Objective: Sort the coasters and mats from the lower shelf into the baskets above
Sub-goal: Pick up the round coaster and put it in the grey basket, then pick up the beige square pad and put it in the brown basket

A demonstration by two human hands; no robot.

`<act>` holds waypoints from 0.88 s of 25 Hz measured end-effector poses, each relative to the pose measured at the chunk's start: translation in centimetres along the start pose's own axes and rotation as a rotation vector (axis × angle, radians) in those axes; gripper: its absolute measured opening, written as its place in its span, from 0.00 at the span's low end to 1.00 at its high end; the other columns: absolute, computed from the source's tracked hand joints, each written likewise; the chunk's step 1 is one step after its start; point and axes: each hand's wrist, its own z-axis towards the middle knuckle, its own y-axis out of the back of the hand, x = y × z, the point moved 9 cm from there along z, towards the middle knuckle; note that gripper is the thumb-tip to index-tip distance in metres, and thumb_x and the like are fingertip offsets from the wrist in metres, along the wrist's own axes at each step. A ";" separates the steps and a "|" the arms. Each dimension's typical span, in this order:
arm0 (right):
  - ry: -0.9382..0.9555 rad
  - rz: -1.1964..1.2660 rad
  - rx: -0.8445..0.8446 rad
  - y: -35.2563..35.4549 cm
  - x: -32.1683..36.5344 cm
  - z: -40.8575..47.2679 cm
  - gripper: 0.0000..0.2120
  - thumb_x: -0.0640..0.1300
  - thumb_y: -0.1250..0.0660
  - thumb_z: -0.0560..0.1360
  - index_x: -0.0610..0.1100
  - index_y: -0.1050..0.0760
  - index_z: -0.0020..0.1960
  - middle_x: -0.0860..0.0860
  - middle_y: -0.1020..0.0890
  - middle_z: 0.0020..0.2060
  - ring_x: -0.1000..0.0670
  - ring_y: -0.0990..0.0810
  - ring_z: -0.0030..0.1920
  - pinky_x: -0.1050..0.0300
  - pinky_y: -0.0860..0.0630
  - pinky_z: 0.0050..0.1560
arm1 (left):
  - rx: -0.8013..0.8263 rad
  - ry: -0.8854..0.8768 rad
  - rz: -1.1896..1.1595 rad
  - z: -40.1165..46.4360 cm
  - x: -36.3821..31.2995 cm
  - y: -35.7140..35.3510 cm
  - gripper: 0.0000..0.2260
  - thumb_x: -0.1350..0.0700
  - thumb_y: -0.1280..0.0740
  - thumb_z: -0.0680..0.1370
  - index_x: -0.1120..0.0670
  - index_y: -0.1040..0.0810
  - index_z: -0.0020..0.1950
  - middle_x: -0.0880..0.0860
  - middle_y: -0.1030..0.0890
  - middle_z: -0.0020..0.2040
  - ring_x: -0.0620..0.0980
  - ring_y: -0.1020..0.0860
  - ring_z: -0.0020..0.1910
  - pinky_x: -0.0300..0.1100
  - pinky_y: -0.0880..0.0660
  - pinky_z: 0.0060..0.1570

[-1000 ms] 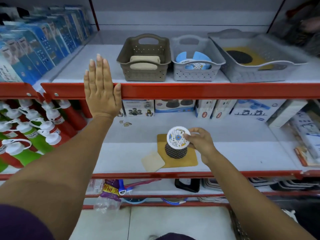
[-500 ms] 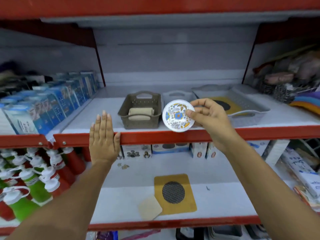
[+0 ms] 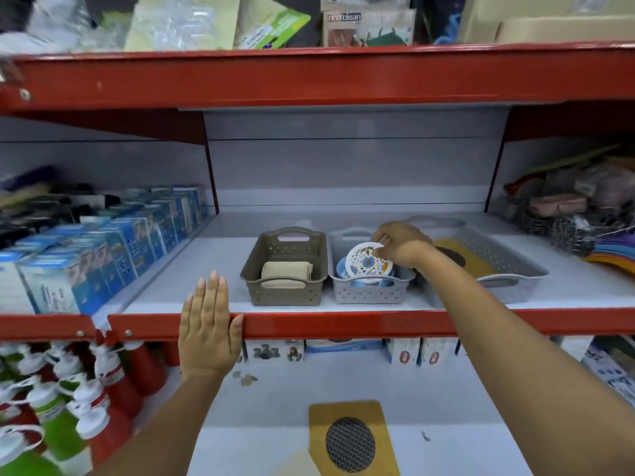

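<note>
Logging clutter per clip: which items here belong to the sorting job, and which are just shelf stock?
Job: floral coaster in right hand; small grey basket; brown basket; large grey tray; yellow mat below.

Bystanders: blue boxes; red and green bottles; left hand on shelf edge.

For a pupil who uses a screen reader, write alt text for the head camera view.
A person's right hand lowers a round floral coaster into the middle grey basket on a red-edged shelf, between a brown basket and a wide grey tray. The left hand rests flat on the shelf edge; a yellow mat lies on the shelf below.
</note>
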 end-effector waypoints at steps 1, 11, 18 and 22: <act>-0.009 -0.096 0.021 -0.2 0.2 -0.1 0.12 0.48 0.30 0.72 0.51 0.23 0.55 0.50 0.20 0.59 0.46 0.24 0.61 0.47 0.31 0.65 | -0.007 -0.001 0.002 0.0 0.0 -0.1 0.26 0.46 0.58 0.81 0.55 0.56 0.77 0.47 0.59 0.78 0.47 0.56 0.77 0.44 0.58 0.76; 0.179 -0.069 -0.415 1.1 3.5 -7.8 0.15 0.46 0.41 0.78 0.47 0.26 0.63 0.46 0.19 0.59 0.42 0.25 0.60 0.47 0.32 0.60 | -0.059 -0.012 0.021 -0.2 -0.1 0.1 0.26 0.47 0.58 0.81 0.54 0.56 0.77 0.46 0.59 0.78 0.47 0.56 0.77 0.44 0.57 0.76; 0.521 0.243 -0.642 -10.0 3.4 -20.9 0.11 0.42 0.36 0.77 0.40 0.24 0.57 0.42 0.21 0.52 0.45 0.24 0.53 0.53 0.26 0.53 | -0.027 0.021 0.075 -0.4 0.0 0.1 0.26 0.48 0.56 0.81 0.61 0.45 0.75 0.61 0.35 0.73 0.47 0.55 0.77 0.44 0.56 0.76; 0.375 0.181 -0.145 -22.9 0.6 -20.4 0.15 0.48 0.39 0.78 0.42 0.26 0.60 0.46 0.22 0.53 0.45 0.21 0.50 0.49 0.22 0.47 | -0.039 0.029 0.088 -0.3 0.0 0.0 0.26 0.47 0.56 0.81 0.61 0.44 0.75 0.60 0.36 0.73 0.51 0.50 0.77 0.42 0.58 0.76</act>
